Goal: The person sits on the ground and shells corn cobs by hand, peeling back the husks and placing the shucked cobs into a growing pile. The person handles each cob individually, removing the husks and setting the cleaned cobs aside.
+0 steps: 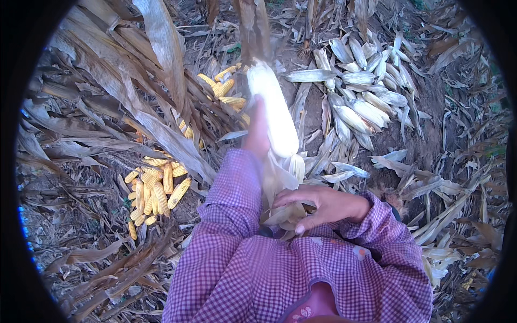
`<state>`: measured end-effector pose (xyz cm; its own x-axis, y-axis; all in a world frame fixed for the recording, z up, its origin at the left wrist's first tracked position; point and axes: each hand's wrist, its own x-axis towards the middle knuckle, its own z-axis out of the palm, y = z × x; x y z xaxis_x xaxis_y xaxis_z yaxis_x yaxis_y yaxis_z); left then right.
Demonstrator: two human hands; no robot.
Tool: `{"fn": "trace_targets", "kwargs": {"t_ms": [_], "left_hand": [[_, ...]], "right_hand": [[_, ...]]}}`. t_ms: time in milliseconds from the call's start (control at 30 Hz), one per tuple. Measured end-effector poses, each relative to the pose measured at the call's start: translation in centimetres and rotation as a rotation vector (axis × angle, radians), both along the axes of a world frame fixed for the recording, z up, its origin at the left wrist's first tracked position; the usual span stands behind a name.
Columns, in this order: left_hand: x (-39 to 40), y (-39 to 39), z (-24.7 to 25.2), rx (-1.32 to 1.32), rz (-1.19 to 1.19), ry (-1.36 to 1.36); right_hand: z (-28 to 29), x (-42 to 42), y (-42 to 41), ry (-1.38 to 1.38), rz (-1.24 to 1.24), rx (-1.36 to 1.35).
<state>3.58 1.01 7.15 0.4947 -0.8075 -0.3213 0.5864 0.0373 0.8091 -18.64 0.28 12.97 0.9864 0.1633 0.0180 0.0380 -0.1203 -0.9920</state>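
Note:
My left hand point(258, 127) is stretched forward and wrapped along the side of a large ear of corn point(275, 111). Glare whitens the ear, so I cannot tell husk from kernels on it. Pale husk leaves point(278, 177) hang from its lower end towards my lap. There, my right hand point(323, 204) has its thumb and fingers spread, above loose dry husk point(286, 218). The fingers do not close on the husk. Another small pale husked ear point(297, 167) shows just below the held one.
Bare yellow cobs lie in a heap point(155, 191) at left, with more cobs point(222, 89) farther ahead. A pile of ears in husk point(365, 89) covers the ground ahead right. Dry corn stalks point(133, 80) lean in from the upper left. Husk litter point(448, 194) is strewn at right.

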Motion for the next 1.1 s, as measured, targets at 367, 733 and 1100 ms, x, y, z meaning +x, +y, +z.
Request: {"fn": "trace_targets", "kwargs": {"t_ms": [367,733,1100], "left_hand": [[-7.2,-0.2,-0.7,-0.118,-0.473,0.124],[-7.0,6.6,1.7,0.334,-0.173,-0.544],[-7.3,13.5,6.3,0.509,-0.444,-0.973]], "right_hand": [[-3.3,2.5,-8.1,0.144,-0.925,0.542],[-6.6,7.7,-4.6,0.114,-0.858,0.756],[-5.4,7.4,-3.0,0.059,-0.802,0.709]]}}
